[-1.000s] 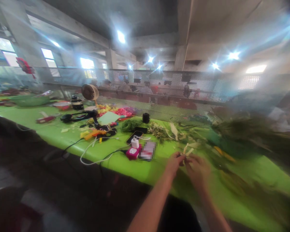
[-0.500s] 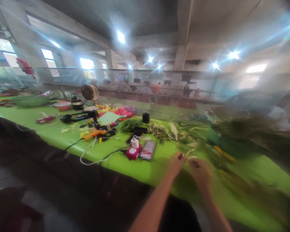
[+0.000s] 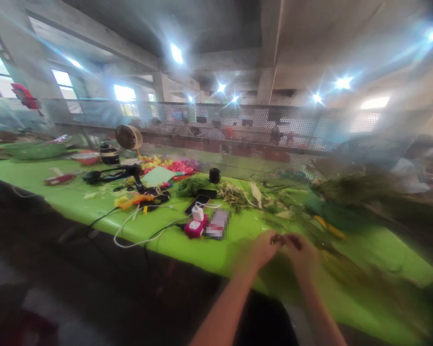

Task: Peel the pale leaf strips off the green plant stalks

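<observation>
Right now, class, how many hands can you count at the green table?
2: the left hand and the right hand, fingertips together over the green table near its front edge. Blur may hide distant people's hands.

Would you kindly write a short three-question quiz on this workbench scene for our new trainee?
1. True or false: the left hand and right hand are close together over the green table.
2. Which item stands upright near the mesh partition? A) small round fan B) kettle C) lamp
3. Fill in: a white charger sits on the ____ power strip.

Key: 1 true; 2 A; 3 pink.
</observation>
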A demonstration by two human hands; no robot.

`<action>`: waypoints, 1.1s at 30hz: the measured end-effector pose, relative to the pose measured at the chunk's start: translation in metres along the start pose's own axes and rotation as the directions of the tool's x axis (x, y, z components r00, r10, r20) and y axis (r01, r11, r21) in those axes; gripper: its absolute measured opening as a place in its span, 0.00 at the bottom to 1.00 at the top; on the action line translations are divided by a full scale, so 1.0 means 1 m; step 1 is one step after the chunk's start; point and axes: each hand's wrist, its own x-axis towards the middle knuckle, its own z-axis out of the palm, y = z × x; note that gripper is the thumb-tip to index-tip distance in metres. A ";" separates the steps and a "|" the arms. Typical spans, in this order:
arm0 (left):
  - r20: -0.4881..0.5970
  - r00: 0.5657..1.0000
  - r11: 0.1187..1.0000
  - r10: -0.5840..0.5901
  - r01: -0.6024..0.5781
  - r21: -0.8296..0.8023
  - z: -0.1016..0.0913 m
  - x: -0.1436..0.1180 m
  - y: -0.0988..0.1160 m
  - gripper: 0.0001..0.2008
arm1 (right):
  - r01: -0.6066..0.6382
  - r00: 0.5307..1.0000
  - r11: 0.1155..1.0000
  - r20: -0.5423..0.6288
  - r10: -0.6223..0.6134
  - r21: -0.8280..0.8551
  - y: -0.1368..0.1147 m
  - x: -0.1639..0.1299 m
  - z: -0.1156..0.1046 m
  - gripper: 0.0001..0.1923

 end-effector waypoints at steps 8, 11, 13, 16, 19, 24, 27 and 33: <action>-0.020 0.994 0.970 -0.105 0.098 -0.222 -0.003 0.003 -0.005 0.15 | -0.100 0.995 0.984 -0.010 0.103 0.146 -0.004 0.002 -0.003 0.18; 0.033 0.993 0.955 -0.115 0.120 -0.271 -0.002 0.005 -0.006 0.14 | -0.122 0.992 0.972 -0.007 0.126 0.198 -0.002 0.004 -0.004 0.20; 0.061 0.992 0.946 -0.113 0.127 -0.298 -0.001 0.005 -0.006 0.15 | -0.132 0.991 0.964 0.003 0.135 0.229 -0.002 0.004 -0.004 0.20; 0.075 0.991 0.940 -0.111 0.129 -0.315 -0.001 0.006 -0.006 0.17 | -0.137 0.990 0.955 0.053 0.127 0.262 -0.005 0.003 -0.004 0.18; 0.066 0.990 0.949 -0.126 0.139 -0.282 -0.001 0.005 -0.007 0.19 | -0.134 0.988 0.955 0.109 0.108 0.266 -0.007 0.002 -0.003 0.17; 0.055 0.989 0.969 -0.140 0.148 -0.200 -0.001 0.005 -0.009 0.18 | -0.106 0.982 0.972 0.175 0.069 0.208 -0.002 0.005 -0.003 0.17; 0.058 0.989 0.976 -0.139 0.146 -0.159 -0.002 0.005 -0.010 0.15 | -0.068 0.976 0.984 0.214 0.032 0.164 0.004 0.006 -0.001 0.17; 0.072 0.987 0.984 -0.145 0.152 -0.092 -0.007 0.005 -0.010 0.09 | 0.002 0.953 0.997 0.303 -0.025 0.074 0.007 0.011 0.000 0.14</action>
